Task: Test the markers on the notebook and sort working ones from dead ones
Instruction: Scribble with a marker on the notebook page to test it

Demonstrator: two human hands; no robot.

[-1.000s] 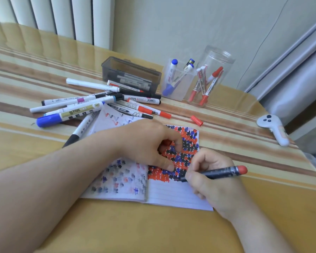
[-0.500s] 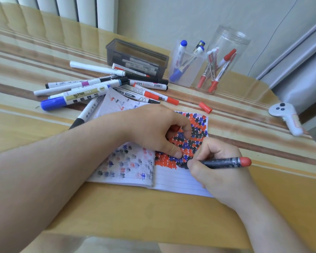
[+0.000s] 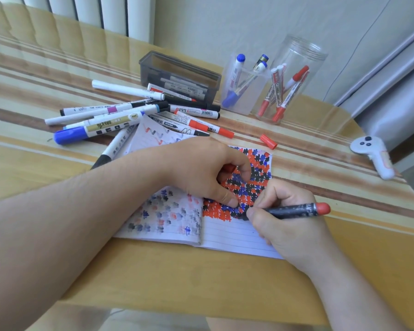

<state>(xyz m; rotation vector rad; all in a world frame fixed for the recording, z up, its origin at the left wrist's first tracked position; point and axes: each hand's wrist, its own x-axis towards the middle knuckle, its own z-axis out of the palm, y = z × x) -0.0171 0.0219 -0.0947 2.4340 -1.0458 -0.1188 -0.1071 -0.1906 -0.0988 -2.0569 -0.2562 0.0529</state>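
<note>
Here, a dark marker (image 3: 294, 209) was gripped by the right hand (image 3: 289, 225), its tip on the notebook (image 3: 230, 237) just below the left hand (image 3: 201, 173), whose curled fingers (image 3: 245, 169) apparently pinched a red cap while steadying the page.

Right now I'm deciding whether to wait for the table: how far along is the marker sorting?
Partly done. Several markers already stand in the two clear cups, and the notebook page is thick with test marks. In hand: the right hand presses a dark marker to the page while the left hand steadies it, holding a red cap. Left: the loose pile.
</note>
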